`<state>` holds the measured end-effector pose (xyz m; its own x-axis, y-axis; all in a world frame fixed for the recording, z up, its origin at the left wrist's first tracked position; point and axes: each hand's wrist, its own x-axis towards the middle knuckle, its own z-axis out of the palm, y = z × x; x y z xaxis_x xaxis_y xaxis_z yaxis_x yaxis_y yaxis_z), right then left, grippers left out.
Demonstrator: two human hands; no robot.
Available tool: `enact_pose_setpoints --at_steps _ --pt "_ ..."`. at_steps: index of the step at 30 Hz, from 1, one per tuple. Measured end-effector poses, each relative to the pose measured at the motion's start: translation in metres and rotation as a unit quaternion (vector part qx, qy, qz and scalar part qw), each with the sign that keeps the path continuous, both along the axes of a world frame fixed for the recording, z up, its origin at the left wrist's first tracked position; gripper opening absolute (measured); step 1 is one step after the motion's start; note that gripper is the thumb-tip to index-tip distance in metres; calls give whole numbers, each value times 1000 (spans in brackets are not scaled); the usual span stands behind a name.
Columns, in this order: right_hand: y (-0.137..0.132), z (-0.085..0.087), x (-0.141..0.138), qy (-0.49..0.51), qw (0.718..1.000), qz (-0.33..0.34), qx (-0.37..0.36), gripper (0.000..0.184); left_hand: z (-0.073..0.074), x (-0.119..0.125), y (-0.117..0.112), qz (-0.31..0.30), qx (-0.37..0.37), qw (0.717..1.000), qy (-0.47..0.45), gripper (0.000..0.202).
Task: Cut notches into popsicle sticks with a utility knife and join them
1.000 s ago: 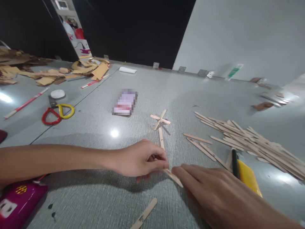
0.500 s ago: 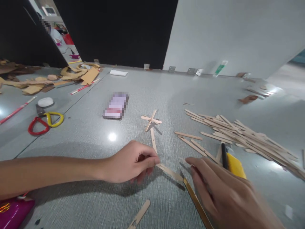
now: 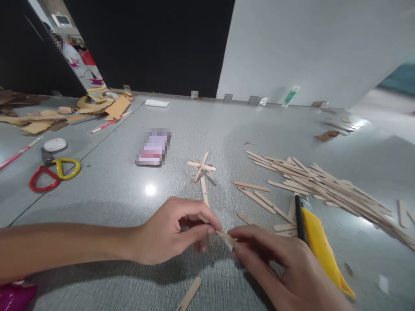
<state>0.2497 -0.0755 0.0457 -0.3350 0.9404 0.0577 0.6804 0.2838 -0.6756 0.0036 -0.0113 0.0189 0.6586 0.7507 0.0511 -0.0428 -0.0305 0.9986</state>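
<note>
While the left hand (image 3: 215,230) and right hand (image 3: 234,247) pinch a stick (image 3: 228,237) near its two ends over the surface (image 3: 223,125), a stick cross (image 3: 201,166) sits beyond, between a phone (image 3: 153,147) at left and a pile (image 3: 324,185) of sticks at right.

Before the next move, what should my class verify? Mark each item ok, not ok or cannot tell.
1. Left hand pinches the narrow pale wooden stick: ok.
2. Right hand holds that stick too: ok, at its other end.
3. Stick free of cracks: cannot tell, mostly covered by fingers.
4. Scissors with red and yellow handles clear of both hands: ok.
5. Yellow object with a black edge well away from the right hand: not ok, close beside it.
</note>
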Motion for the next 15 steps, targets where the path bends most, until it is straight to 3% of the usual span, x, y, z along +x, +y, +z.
enact_pose_setpoints --at_steps 4,8,15 --pt "2 0 -5 46 998 -15 -47 23 -1 1 -4 4 -4 1000 11 15" --pt "1 -4 -2 49 999 -13 -12 22 -2 2 -5 1 -56 998 43 21" --pt "-1 -7 -6 42 999 12 27 20 4 2 0 -65 -146 984 81 14"
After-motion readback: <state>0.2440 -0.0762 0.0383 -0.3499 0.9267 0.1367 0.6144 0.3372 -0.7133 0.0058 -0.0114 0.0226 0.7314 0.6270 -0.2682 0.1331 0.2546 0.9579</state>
